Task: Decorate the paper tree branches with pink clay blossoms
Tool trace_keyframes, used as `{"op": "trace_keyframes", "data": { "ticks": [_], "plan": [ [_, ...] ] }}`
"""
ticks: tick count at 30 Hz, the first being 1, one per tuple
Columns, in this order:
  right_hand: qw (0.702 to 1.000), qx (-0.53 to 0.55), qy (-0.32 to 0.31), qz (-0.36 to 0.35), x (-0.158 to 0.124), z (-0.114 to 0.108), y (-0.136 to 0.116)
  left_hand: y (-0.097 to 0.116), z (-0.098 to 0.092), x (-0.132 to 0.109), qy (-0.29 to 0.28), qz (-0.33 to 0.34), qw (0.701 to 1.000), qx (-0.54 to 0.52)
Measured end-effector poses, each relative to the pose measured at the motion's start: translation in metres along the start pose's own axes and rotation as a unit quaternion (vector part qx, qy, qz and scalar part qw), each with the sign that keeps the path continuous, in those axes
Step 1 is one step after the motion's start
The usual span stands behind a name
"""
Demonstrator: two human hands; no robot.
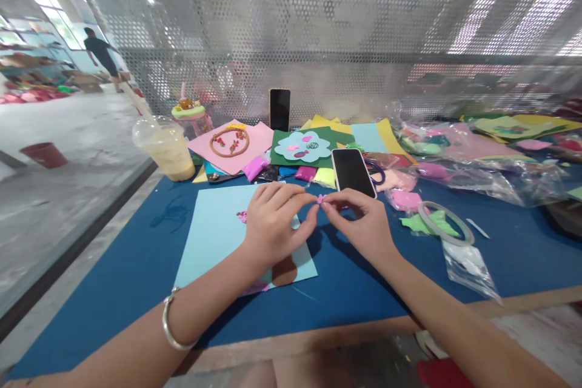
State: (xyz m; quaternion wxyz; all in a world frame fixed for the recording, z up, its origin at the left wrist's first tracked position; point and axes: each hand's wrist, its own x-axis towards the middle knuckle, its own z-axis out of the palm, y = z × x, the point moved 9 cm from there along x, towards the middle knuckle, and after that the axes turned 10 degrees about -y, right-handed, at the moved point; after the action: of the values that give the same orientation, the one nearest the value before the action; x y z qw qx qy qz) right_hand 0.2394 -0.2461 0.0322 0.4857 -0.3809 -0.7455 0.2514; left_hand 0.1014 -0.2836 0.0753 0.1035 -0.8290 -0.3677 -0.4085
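Note:
My left hand [277, 218] and my right hand [359, 218] meet above the right edge of a light blue sheet. Between their thumbs and forefingers is a small purple-pink piece of clay [321, 199], pinched from both sides. The light blue sheet [209, 248] lies flat on the blue table, partly covered by my left hand and forearm. On it sits a small pink and dark clay shape [242, 216], close to my left hand. A brown shape [285, 271] and a bit of pink show near the sheet's lower edge.
Behind my hands lie a phone [353, 173], coloured clay packets [305, 173] and decorated cards [302, 147]. A drink cup [166, 148] stands at the left. A tape roll [445, 223] and plastic bags [470, 264] lie at the right. A mesh panel [345, 30] rises behind; a person [100, 53] walks far left.

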Motion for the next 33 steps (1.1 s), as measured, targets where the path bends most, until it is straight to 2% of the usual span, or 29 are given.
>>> {"op": "trace_keyframes", "data": {
  "ticks": [3, 6, 9, 12, 19, 33],
  "plan": [
    [1.000, 0.027, -0.009, 0.006, 0.000, 0.000, 0.004, -0.020, 0.004, 0.000, -0.005, -0.110, 0.986, -0.125],
    [0.999, 0.041, -0.018, 0.009, 0.000, 0.002, 0.006, -0.033, 0.021, -0.003, -0.054, -0.193, 0.951, -0.234],
    [0.999, 0.041, -0.024, 0.007, 0.001, 0.004, 0.007, -0.039, 0.033, -0.008, -0.089, -0.242, 0.922, -0.288],
    [0.999, 0.034, -0.027, 0.005, 0.001, 0.005, 0.007, -0.042, 0.037, -0.011, -0.095, -0.269, 0.909, -0.305],
    [0.999, 0.025, -0.026, 0.009, 0.001, 0.005, 0.005, -0.041, 0.039, -0.014, -0.095, -0.282, 0.900, -0.318],
    [0.999, 0.031, -0.011, 0.023, 0.000, 0.002, 0.009, -0.031, 0.027, -0.011, -0.055, -0.230, 0.934, -0.270]
  ]
}}
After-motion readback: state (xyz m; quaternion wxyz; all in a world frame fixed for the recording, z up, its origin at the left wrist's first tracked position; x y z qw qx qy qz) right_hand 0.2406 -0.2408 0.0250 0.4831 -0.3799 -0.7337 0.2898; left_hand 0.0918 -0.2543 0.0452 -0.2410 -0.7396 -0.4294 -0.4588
